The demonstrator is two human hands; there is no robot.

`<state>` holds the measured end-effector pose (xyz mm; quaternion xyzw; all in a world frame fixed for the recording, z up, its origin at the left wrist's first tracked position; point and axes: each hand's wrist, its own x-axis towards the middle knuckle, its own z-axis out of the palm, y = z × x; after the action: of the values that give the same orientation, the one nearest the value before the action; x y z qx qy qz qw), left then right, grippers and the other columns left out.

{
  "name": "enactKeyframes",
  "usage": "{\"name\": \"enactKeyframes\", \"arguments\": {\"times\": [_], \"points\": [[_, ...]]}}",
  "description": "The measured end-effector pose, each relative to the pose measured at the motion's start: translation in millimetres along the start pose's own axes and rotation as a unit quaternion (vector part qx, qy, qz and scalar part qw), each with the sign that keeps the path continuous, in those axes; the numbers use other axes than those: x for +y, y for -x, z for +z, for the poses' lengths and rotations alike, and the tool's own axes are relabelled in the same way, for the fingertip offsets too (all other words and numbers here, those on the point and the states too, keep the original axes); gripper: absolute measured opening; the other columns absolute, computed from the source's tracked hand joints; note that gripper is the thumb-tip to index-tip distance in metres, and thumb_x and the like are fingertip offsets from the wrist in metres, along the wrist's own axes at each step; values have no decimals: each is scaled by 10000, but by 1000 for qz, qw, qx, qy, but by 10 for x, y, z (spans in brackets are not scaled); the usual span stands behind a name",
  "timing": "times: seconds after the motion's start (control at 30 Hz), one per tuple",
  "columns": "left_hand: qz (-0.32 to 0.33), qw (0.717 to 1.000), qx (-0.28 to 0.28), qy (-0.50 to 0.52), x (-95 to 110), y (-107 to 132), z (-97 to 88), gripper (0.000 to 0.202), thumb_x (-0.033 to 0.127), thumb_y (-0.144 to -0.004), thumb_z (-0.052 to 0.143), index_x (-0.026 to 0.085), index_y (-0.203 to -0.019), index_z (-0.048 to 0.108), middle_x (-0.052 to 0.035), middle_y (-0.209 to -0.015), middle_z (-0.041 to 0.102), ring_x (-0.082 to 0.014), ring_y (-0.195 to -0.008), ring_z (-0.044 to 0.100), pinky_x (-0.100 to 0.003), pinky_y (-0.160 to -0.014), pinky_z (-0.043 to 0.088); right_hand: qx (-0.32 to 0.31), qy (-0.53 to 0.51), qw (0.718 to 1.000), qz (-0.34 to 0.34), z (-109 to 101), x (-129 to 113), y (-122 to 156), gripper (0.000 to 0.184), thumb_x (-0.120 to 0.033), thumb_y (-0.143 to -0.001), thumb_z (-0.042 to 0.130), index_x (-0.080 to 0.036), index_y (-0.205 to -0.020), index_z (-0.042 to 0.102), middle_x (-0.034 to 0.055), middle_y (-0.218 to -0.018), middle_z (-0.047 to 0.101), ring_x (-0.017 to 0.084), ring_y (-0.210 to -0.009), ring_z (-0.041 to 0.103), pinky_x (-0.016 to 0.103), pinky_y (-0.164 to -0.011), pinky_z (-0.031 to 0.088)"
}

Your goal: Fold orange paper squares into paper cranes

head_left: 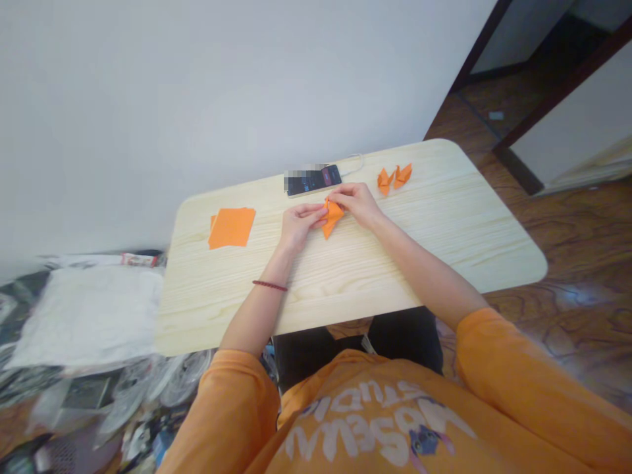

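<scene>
The fingertips of the left hand (pixel 299 224) and the right hand (pixel 356 203) close on a folded orange paper (pixel 332 218) from either side. The left fingers (pixel 316 210) pinch its left edge, and the right fingers (pixel 336 195) press on its top. The two hands nearly meet at the paper, whose pointed lower end hangs out toward the near side, just clear of the table. Neither hand touches anything else.

A red bead bracelet (pixel 269 286) circles the left wrist. Just far of the hands lies a phone (pixel 314 180), its screen lit and partly blurred, with a white cable (pixel 353 164) running from its right end. To the right, two small folded orange pieces (pixel 395 177) lie side by side, touching. To the left, well apart from the hands, sits a stack of orange paper squares (pixel 232 228).

All of these rest on a pale wooden table (pixel 444 224) set against a white wall (pixel 197 99). Past its left side, a white cloth (pixel 86 316) lies on heaped plastic bags (pixel 133 388). A brown wooden floor (pixel 573 296) spreads to the right. The person wears an orange sweatshirt (pixel 375 421).
</scene>
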<state>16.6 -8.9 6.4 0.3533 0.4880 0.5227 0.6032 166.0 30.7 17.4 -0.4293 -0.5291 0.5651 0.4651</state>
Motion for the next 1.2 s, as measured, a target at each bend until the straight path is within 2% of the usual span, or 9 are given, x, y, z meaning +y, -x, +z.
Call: {"name": "enactKeyframes", "arguments": {"times": [0.3,0.67,1.0,1.2], "points": [[13,1000,-4,-18,-18,-13,-22,383,270,-464,875,119,-775,711,-61,-746,732,-148,-660,680,-309,-749,560,6,2,1000,-4,-12,43,-25,133,-263,-635,687,-139,-621,640,-19,-534,562,84,-519,450,229,-507,341],[19,999,-1,-42,-15,-15,-36,439,300,-448,886,121,-812,719,-81,-762,736,-196,-736,699,-330,-779,544,12,26,1000,-12,-11,48,-19,202,-349,-633,710,-165,-646,631,-12,-564,580,99,-534,476,241,-513,373],[17,999,0,-37,-18,-13,-42,450,302,-433,892,119,-804,714,-76,-750,736,-184,-707,697,-335,-778,550,20,21,999,-33,2,55,-22,122,-259,-631,698,-151,-641,642,14,-658,643,116,-621,556,257,-628,443],[19,999,6,-38,-18,-16,-39,465,294,-402,900,124,-789,708,-63,-719,731,-179,-686,694,-325,-760,555,22,36,998,-35,13,51,-11,171,-308,-630,721,-164,-642,631,18,-668,647,136,-660,575,271,-649,465]]}}
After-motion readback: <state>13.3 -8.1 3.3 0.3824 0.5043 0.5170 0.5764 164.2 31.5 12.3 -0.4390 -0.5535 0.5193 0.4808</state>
